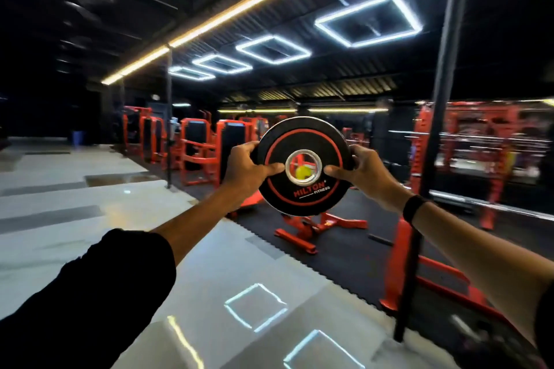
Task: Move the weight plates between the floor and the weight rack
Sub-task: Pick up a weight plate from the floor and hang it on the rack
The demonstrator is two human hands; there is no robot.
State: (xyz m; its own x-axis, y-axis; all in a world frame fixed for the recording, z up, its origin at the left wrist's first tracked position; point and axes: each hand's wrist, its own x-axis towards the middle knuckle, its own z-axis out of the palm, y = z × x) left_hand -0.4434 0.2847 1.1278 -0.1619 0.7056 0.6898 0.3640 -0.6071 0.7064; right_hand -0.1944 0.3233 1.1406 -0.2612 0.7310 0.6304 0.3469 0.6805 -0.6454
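Observation:
A black weight plate [302, 141] with a red ring, a metal centre hole and red lettering is held up at arm's length in the middle of the head view. My left hand [247, 166] grips its left edge, thumb on the face near the hole. My right hand [361, 169] grips its right edge the same way. A red rack base [302, 232] stands on the dark floor right below and behind the plate; its upper part is hidden by the plate.
Rows of orange-red machines [198, 147] stand behind at left. A red rack frame [479, 147] fills the right. A black upright pole [431, 159] rises close at right. Glossy pale floor [90, 234] lies at left, black rubber mat [344, 246] at right.

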